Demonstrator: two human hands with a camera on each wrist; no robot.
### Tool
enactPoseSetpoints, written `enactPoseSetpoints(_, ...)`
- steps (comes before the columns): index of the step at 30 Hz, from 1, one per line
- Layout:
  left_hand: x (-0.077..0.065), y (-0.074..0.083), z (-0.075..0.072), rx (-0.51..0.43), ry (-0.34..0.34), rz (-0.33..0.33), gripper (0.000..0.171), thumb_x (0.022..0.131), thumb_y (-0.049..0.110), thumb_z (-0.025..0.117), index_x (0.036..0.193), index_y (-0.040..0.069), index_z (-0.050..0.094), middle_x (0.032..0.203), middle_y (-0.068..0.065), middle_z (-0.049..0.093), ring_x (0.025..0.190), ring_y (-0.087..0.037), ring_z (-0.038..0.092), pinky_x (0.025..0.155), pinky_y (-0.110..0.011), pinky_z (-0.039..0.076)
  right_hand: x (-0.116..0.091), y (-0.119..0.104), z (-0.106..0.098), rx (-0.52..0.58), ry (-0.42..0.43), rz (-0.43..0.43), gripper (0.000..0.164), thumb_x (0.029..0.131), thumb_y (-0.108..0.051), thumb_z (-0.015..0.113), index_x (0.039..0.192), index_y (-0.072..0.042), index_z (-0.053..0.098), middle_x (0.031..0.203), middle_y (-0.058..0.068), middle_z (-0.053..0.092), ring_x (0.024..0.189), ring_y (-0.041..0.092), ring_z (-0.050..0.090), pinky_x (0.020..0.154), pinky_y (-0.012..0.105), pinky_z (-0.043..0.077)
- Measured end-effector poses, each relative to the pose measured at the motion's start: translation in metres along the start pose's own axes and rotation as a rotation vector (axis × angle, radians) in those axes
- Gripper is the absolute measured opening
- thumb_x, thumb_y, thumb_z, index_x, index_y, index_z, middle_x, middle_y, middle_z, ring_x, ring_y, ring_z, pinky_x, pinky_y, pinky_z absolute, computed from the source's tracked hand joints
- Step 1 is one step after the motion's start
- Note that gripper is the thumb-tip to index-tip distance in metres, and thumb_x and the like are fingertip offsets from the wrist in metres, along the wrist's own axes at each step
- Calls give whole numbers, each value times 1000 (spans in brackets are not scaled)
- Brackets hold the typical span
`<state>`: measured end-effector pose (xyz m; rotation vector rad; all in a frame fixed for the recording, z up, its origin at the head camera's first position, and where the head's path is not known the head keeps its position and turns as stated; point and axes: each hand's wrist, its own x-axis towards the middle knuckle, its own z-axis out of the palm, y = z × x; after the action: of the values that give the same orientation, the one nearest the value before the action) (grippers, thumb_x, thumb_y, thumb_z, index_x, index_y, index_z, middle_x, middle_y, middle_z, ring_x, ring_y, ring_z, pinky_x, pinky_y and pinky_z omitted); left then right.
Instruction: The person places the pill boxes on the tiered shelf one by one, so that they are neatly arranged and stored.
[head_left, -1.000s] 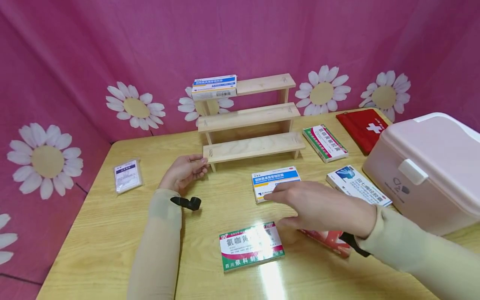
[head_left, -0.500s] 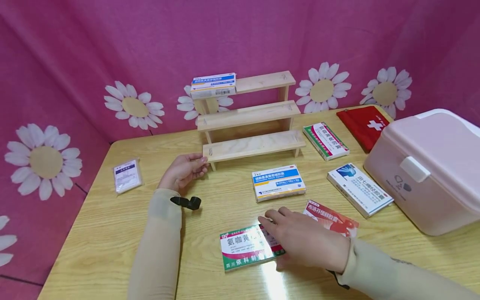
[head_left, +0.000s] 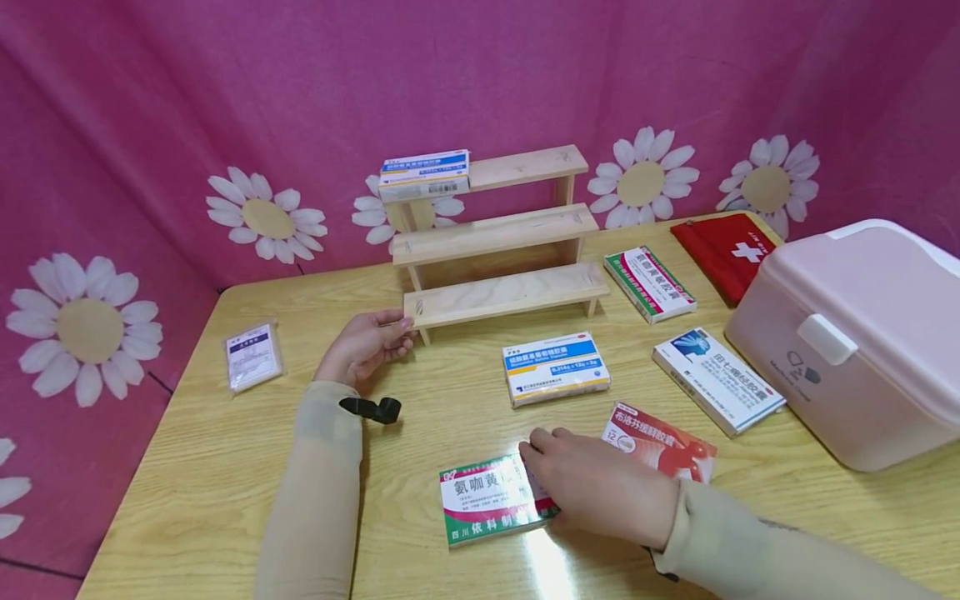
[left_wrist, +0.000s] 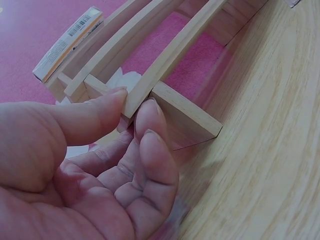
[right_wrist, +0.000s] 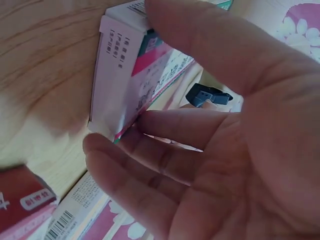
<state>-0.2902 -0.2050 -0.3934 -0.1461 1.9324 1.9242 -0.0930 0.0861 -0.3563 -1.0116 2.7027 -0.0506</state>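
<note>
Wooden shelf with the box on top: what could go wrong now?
The left hand pinches a corner of the wooden shelf, so a tug might jolt the blue box off its top. The right hand grips only one end of the green box, so it might slip if lifted, or the hand could bump the red box close by.

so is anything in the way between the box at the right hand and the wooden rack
Partly: the blue-white box lies on the table between the green-edged box at the right hand and the right part of the wooden rack. Toward the left part, nothing visible intervenes; the left hand pinches that end.
</note>
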Motion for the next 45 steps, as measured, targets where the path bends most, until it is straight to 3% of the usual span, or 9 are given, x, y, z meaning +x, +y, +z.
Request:
enactPoseSetpoints(7, 2, 1, -1, 0, 6, 6, 47, 101, 12, 56, 143, -5, 41, 92, -6, 67, 71, -11, 62, 68, -23, 54, 8, 0, 2, 8, -25, 13, 66, 68, -34, 93, 118, -4, 64, 101, 6, 58, 86, 17, 57, 80, 31, 55)
enactPoseSetpoints(19, 2, -4, 0, 2, 11, 3, 48, 102, 12, 56, 144, -4, 41, 91, -6, 66, 72, -12, 62, 68, -23, 54, 11, -1, 5, -25, -52, 16, 66, 65, -37, 93, 117, -7, 66, 103, 6, 60, 87, 18, 59, 80, 32, 56)
enactPoseSetpoints(27, 1, -3, 0, -5, 18, -7, 47, 101, 12, 58, 143, -2, 45, 94, -6, 66, 73, -12, 62, 70, -24, 54, 9, 10, -2, 126, -41, 19, 67, 62, -27, 94, 118, -8, 62, 101, 0, 56, 86, 13, 55, 84, 32, 53)
enactPoseSetpoints(31, 1, -2, 0, 1, 27, -14, 46, 101, 12, 57, 143, -1, 45, 95, -7, 66, 73, -12, 63, 70, -23, 54, 3, 19, -20, 203, -76, 65, 74, 65, -21, 94, 130, -9, 58, 118, 2, 56, 99, 15, 56, 93, 36, 51)
enactPoseSetpoints(35, 0, -2, -1, 4, 29, -16, 45, 101, 12, 57, 143, -2, 45, 95, -7, 66, 73, -12, 62, 69, -23, 54, -3, 36, -50, 203, -71, 93, 83, 68, -20, 93, 139, -9, 53, 135, 8, 52, 112, 23, 54, 98, 44, 49)
enactPoseSetpoints(40, 0, -2, -2, 2, 24, -14, 44, 102, 11, 56, 142, -2, 44, 96, -8, 66, 74, -12, 63, 69, -23, 54, -4, 68, -93, 107, -7, 117, 85, 69, -21, 93, 142, -9, 52, 136, 13, 51, 117, 31, 54, 94, 50, 50)
enactPoseSetpoints(45, 1, -2, -2, 12, 5, -3, 47, 102, 12, 56, 144, -3, 42, 97, -8, 66, 75, -12, 63, 72, -24, 54, 4, 104, -136, 46, 70, 144, 82, 69, -19, 93, 140, -5, 54, 129, 13, 57, 109, 28, 57, 86, 46, 55)
